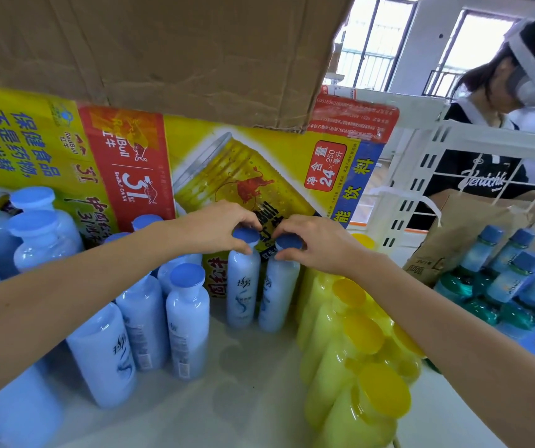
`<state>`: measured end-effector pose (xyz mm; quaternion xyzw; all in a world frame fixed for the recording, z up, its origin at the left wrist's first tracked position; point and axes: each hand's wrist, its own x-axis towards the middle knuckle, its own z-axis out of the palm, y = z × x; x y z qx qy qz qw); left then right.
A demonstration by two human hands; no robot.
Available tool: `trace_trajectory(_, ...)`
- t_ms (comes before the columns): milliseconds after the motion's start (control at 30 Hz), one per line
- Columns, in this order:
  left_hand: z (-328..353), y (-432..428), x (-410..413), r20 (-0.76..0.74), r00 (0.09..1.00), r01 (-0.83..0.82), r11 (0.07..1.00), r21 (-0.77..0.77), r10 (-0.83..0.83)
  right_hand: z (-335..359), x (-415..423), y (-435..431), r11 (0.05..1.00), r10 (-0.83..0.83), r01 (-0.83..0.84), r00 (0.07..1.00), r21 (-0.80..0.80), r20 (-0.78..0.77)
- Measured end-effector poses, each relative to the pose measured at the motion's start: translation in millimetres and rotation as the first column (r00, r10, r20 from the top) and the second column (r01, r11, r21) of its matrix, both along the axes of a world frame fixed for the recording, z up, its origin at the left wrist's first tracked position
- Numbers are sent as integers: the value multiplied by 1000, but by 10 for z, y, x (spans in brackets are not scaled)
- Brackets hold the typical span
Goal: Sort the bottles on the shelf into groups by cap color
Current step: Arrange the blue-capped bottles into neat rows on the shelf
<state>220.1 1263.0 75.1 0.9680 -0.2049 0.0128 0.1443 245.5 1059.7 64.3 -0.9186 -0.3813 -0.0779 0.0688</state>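
Pinching two blue-capped bottles (243, 286), one each: left hand (224, 226), right hand (314, 242).

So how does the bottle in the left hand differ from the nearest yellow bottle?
The left-hand bottle has a blue cap and pale blue body; the nearest yellow bottle, a yellow cap and yellow-green body. The left hand pinches the blue one's cap; the yellow one is untouched. Both stand on their bases and have wide flat caps.
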Motion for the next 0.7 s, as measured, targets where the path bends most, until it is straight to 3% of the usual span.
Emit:
trace_trajectory(200, -18, -47, -5, 37, 999, 4, 1000, 3, -4, 33, 2, -32, 998, 67, -67, 993, 5, -102)
trace_trajectory(400, -30, -83, 4, 35, 999, 4, 1000, -19, -4, 54, -3, -25, 999, -21, 21, 1000, -39, 19)
trace_trajectory(700, -20, -196, 11, 50, 999, 26, 997, -72, -22, 125, -84, 0, 975, 0, 42, 981, -216, 193)
